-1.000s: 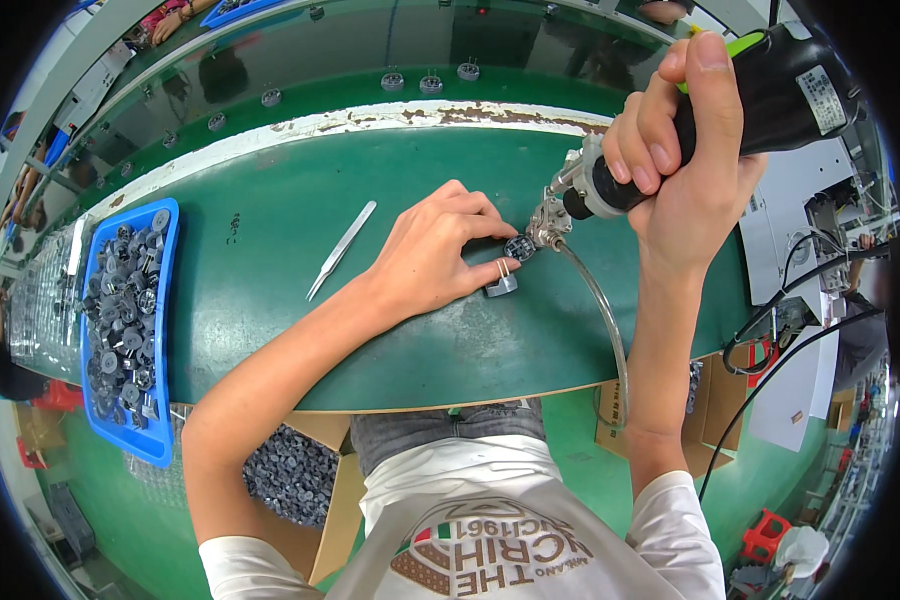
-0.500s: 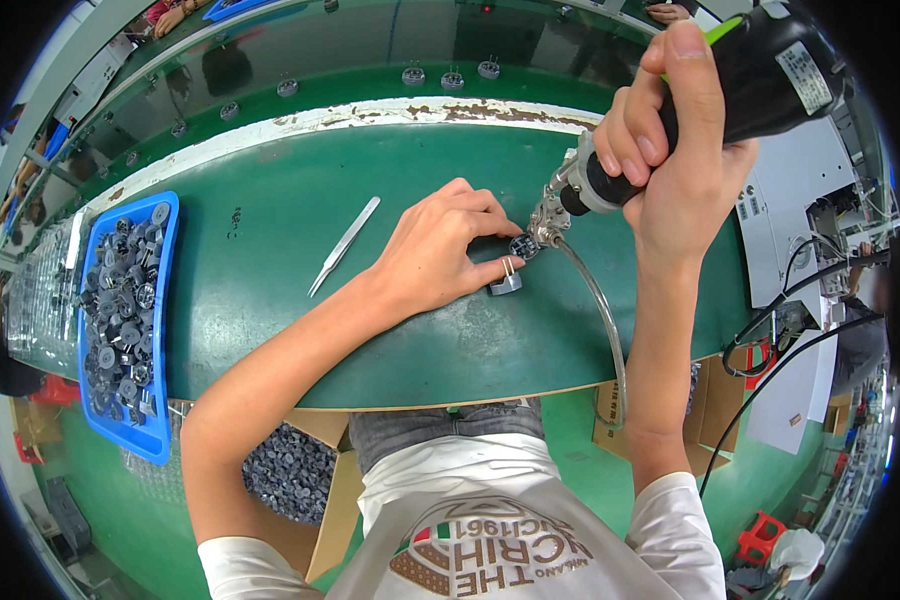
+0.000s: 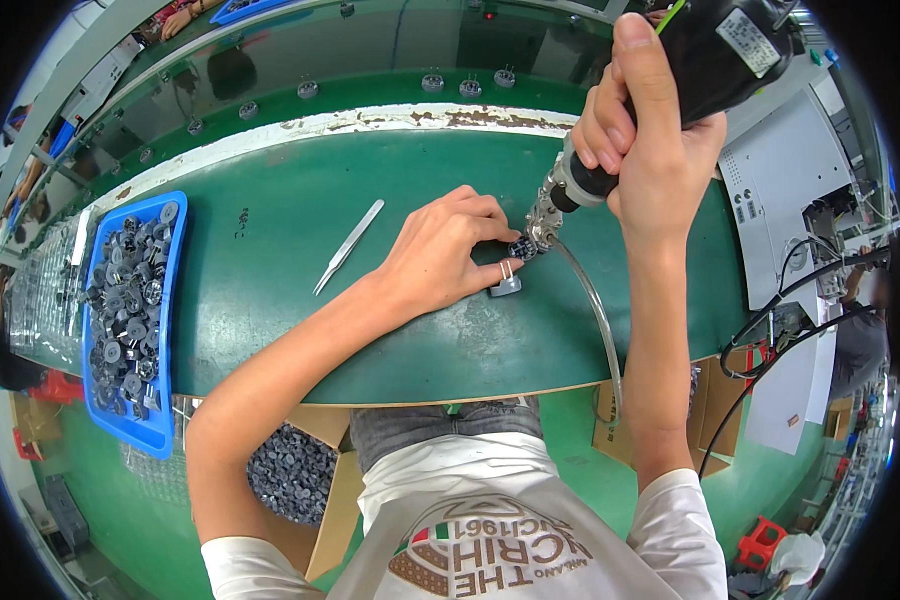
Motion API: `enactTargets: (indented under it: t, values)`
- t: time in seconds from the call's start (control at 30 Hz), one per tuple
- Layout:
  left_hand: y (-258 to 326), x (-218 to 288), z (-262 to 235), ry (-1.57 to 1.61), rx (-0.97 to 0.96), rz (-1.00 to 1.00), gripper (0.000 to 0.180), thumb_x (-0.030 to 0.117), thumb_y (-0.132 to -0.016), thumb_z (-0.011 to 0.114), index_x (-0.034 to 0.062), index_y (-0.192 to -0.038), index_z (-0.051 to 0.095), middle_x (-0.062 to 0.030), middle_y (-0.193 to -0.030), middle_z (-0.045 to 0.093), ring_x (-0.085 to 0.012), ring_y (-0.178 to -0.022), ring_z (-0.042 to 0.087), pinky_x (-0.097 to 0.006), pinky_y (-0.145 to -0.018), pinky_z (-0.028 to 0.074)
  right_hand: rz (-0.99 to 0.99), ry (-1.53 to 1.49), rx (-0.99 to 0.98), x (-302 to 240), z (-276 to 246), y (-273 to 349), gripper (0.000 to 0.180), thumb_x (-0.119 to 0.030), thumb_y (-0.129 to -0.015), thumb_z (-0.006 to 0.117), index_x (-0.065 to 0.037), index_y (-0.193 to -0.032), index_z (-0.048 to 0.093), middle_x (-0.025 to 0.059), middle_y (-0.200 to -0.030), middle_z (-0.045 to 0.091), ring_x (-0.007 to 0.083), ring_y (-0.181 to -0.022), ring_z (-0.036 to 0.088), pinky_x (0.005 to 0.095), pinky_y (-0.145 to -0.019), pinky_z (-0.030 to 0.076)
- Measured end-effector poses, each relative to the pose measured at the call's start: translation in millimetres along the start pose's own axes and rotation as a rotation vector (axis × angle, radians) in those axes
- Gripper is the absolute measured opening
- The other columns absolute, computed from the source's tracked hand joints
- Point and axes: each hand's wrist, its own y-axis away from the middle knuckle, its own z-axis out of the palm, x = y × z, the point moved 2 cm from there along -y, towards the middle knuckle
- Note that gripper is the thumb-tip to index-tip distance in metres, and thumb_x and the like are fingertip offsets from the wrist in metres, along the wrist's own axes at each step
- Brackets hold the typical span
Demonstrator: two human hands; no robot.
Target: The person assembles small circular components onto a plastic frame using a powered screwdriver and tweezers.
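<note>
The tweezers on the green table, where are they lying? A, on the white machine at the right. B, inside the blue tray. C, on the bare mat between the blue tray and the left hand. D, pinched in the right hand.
C: the tweezers lie loose on the green table, with the blue tray on one side and the left hand on the other, touching neither.

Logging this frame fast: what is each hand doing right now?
Left hand: closed, pinching a small dark part on the bench.
Right hand: closed around the black power driver.
</note>
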Motion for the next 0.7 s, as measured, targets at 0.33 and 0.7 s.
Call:
enactTargets:
  t: [0.33, 0.7]
  values:
    - [-4.8, -4.0, -22.0, -0.072, -0.098, -0.058, 0.028, 0.024, -0.078, 0.083, 0.0069, -0.100, 0.077, -0.0067, -0.098, 0.070, -0.0267, -0.096, 0.064, -0.040, -0.087, 0.053, -0.281, -0.335, -0.437, -47.8, -42.0, -16.2, 0.033, -0.034, -0.109, 0.043, -0.007, -0.100, 0.059, -0.0040, -0.055, 0.034, 0.0061, -0.043, 0.030, 0.0252, -0.044, 0.032]
    - [-68.2, -92.2, -77.7, -0.293, 0.103, -0.180, 0.016, 0.017, -0.083, 0.075, 0.0087, -0.096, 0.079, -0.0113, -0.101, 0.074, -0.0309, -0.097, 0.068, -0.043, -0.086, 0.055, -0.313, -0.188, -0.192, -32.5, -35.1, -10.7, 0.031, -0.032, -0.106, 0.052, -0.003, -0.096, 0.059, -0.0022, -0.054, 0.035, 0.0067, -0.040, 0.032, 0.0255, -0.042, 0.030]
